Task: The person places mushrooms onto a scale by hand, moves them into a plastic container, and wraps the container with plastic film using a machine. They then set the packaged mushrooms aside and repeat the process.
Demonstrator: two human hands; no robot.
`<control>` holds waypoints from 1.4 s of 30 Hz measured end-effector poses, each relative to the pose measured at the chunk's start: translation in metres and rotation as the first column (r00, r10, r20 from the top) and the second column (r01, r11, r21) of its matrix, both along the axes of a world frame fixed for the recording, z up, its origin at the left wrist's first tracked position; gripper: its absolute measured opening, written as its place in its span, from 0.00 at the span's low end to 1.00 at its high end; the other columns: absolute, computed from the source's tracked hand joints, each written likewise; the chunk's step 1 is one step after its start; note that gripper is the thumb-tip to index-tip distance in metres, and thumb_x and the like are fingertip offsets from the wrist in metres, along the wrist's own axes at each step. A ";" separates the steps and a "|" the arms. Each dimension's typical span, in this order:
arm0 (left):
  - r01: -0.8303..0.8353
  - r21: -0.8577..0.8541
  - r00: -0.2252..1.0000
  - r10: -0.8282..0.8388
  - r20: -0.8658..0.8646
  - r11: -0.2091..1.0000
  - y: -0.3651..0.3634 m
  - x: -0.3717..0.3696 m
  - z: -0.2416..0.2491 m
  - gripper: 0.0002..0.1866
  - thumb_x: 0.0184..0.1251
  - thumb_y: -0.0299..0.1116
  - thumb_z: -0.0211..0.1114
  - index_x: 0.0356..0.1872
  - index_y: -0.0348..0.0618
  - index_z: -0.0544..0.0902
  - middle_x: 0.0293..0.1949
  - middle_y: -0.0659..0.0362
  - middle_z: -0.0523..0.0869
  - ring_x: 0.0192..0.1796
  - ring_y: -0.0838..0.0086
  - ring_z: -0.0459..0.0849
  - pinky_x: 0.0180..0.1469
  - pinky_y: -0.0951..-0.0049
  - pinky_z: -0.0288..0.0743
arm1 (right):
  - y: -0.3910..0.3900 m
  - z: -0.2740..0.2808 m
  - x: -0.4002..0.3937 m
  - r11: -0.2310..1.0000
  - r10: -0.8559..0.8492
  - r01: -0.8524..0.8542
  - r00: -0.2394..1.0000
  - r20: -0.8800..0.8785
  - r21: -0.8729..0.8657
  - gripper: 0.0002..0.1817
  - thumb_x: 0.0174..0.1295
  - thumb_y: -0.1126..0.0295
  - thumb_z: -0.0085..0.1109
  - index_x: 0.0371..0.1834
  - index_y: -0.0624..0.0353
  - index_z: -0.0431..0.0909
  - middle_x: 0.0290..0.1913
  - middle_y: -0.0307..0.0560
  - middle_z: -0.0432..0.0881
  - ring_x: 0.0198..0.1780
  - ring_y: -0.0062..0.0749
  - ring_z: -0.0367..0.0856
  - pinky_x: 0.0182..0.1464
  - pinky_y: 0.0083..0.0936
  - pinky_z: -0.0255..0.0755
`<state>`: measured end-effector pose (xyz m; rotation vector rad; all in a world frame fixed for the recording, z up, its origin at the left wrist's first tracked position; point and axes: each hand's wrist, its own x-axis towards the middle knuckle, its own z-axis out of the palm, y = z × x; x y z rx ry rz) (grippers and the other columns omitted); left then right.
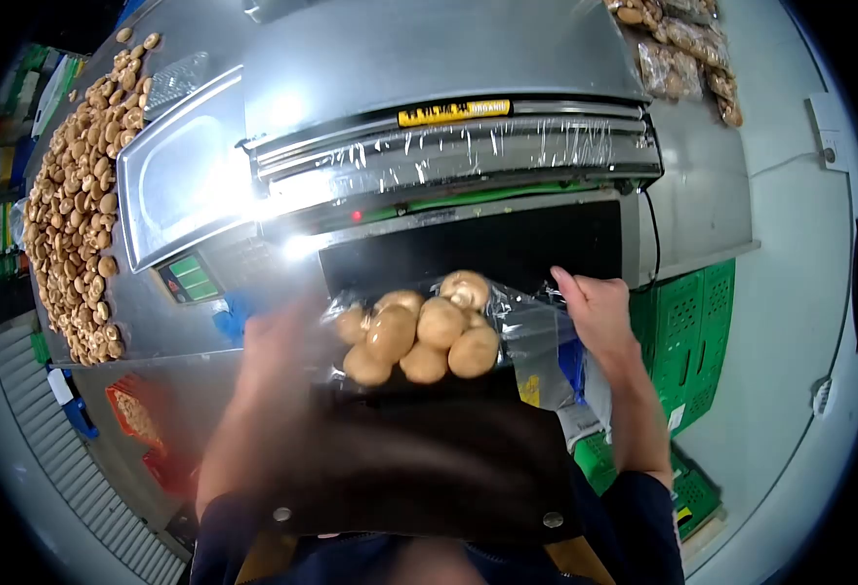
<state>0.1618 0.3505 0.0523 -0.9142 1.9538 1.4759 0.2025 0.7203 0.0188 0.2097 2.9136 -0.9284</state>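
Note:
Several brown mushrooms (419,330) lie together in clear plastic film (521,317) in front of the wrapping machine (448,156), above the dark apron. On the right, my right hand (595,302) is closed on the film's edge, thumb pointing up. At the left end of the film is my left hand (282,336), smeared by motion, so its fingers cannot be made out. The film is stretched between the two sides, with the mushrooms nearer the left hand. A black plate (478,244) lies just beyond them.
A large heap of loose mushrooms (82,205) covers the left side of the metal table, beside a metal tray (185,166). Bagged mushrooms (673,68) lie at the back right. Green crates (692,341) stand at the right, and a red basket (136,411) stands low at the left.

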 end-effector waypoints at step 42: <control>0.274 0.597 0.947 -0.102 -0.305 0.754 -0.043 0.050 -0.063 0.16 0.71 0.32 0.56 0.55 0.33 0.76 0.48 0.49 0.84 0.51 0.61 0.84 0.54 0.65 0.77 | -0.154 0.092 -0.097 0.753 0.515 -0.017 0.638 0.573 -0.658 0.24 0.42 0.76 0.64 0.49 0.65 0.82 0.28 0.43 0.85 0.32 0.31 0.83 0.38 0.24 0.78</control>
